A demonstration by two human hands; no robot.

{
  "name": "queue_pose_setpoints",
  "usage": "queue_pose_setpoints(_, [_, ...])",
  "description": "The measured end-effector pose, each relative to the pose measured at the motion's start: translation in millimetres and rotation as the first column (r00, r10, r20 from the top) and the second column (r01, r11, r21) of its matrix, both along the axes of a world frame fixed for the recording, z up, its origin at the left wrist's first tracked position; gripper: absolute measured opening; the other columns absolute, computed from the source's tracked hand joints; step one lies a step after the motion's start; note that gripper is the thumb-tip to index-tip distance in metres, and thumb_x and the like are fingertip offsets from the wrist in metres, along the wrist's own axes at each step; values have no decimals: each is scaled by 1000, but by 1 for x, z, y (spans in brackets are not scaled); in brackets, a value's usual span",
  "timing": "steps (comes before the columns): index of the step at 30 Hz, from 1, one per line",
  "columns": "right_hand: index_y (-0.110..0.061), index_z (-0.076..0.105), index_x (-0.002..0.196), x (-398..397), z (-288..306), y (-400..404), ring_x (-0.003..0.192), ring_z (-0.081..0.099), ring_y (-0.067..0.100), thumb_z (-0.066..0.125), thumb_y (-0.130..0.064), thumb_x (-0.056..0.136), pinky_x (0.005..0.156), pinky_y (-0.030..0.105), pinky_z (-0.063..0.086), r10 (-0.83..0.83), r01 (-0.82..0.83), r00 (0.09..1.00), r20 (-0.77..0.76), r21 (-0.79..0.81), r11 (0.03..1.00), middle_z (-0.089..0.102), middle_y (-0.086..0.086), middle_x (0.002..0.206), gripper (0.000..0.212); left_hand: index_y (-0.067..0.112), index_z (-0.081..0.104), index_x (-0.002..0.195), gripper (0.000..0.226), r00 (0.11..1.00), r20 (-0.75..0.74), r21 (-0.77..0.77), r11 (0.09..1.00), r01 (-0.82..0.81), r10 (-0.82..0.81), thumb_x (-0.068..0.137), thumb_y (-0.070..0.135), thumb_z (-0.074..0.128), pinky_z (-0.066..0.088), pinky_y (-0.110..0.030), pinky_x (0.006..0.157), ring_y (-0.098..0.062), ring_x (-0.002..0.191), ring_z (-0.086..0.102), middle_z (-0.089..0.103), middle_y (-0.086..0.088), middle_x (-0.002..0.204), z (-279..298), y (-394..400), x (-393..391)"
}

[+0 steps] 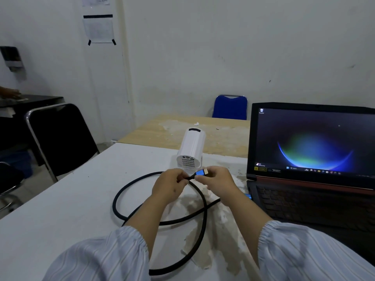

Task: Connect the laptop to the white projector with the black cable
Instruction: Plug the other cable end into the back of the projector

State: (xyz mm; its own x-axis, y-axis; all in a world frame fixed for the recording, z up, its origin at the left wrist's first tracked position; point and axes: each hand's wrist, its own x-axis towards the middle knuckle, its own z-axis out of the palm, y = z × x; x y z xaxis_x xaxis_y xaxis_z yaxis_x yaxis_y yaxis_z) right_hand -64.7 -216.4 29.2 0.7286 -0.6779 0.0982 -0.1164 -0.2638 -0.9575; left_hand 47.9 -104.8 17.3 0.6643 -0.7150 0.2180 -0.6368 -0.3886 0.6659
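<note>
The white projector [190, 148] stands on the white table [60, 209], its rear vent and ports facing me. Just in front of it I hold one end of the black cable [119, 191]. My left hand [169, 184] pinches the cable just behind its blue plug [200, 172], and my right hand [217, 181] holds the plug, whose gold tip points up and to the right. The rest of the cable lies looped on the table under my forearms. Its other end, with a blue plug [248, 196], sits at the left side of the open laptop [312, 159], whose screen is lit.
A black folding chair [60, 136] stands at the table's left. A wooden table [182, 132] adjoins beyond the projector, with a blue chair [230, 107] behind it. Another person's hand [10, 94] rests on a dark desk at far left.
</note>
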Motion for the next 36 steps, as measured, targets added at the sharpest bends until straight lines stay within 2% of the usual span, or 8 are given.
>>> queue_pose_setpoints(8, [-13, 68, 93, 6, -1, -3, 77, 57, 13, 67, -19, 84, 74, 32, 50, -158, 54, 969, 188, 468, 882, 63, 0, 83, 11, 15, 68, 103, 19, 998, -25, -126, 991, 47, -51, 87, 19, 59, 50, -28, 78, -15, 82, 61, 72, -4, 100, 14, -15, -9])
queue_pose_setpoints(13, [-13, 65, 106, 17, -3, -8, 100, 60, 22, 63, -23, 88, 80, 35, 51, -241, 102, 947, 213, 512, 853, 64, 3, 102, 21, 12, 66, 107, 22, 999, -24, -145, 989, 32, -36, 88, 21, 57, 45, -25, 77, -15, 85, 59, 69, -6, 108, 21, -27, 2])
queue_pose_setpoints(18, [-22, 65, 73, 27, -3, -13, 119, 53, 41, 59, -24, 90, 94, 53, 50, -307, 221, 941, 141, 429, 876, 60, 26, 123, 18, 10, 59, 118, 32, 997, -57, -161, 985, -68, 59, 89, 24, 56, 43, -33, 93, -26, 110, 57, 57, -12, 124, 24, -38, 27])
queue_pose_setpoints(21, [-19, 66, 72, 35, -6, -18, 117, 52, 42, 58, -25, 90, 96, 54, 46, -301, 235, 946, 122, 384, 893, 67, 26, 104, 21, 8, 52, 126, 40, 987, -128, -176, 977, -118, 96, 91, 26, 53, 40, -37, 99, -28, 121, 49, 52, -15, 133, 21, -47, 40])
queue_pose_setpoints(24, [-14, 67, 77, 44, -8, -22, 111, 58, 31, 56, -25, 91, 96, 49, 48, -272, 213, 956, 108, 380, 900, 58, -2, 74, 20, 10, 41, 135, 47, 966, -240, -194, 971, -141, 92, 93, 30, 49, 37, -37, 100, -28, 129, 42, 44, -13, 143, 16, -57, 51])
queue_pose_setpoints(29, [-10, 67, 86, 59, -11, -29, 71, 52, 9, 54, -21, 92, 94, 46, 49, -223, 172, 968, 111, 347, 922, 58, -6, 74, 19, 24, 11, 148, 61, 889, -458, -211, 974, -78, -28, 96, 35, 41, 33, -38, 102, -28, 137, 34, 29, -11, 153, 7, -69, 64])
queue_pose_setpoints(33, [-17, 64, 74, 64, -10, -33, 69, 53, 8, 54, -21, 92, 80, 35, 47, -199, 154, 974, 106, 329, 932, 57, -5, 71, 21, 29, 6, 148, 65, 877, -477, -239, 970, -56, -67, 95, 30, 43, 36, -36, 97, -28, 130, 41, 33, -13, 150, 3, -77, 64])
queue_pose_setpoints(36, [-16, 64, 74, 64, -10, -35, 73, 54, 13, 54, -21, 92, 85, 40, 50, -214, 176, 973, 92, 309, 934, 59, -2, 73, 21, 33, 9, 147, 64, 891, -453, -221, 972, -79, -30, 94, 33, 44, 37, -44, 106, -33, 129, 40, 27, -15, 149, 1, -80, 63])
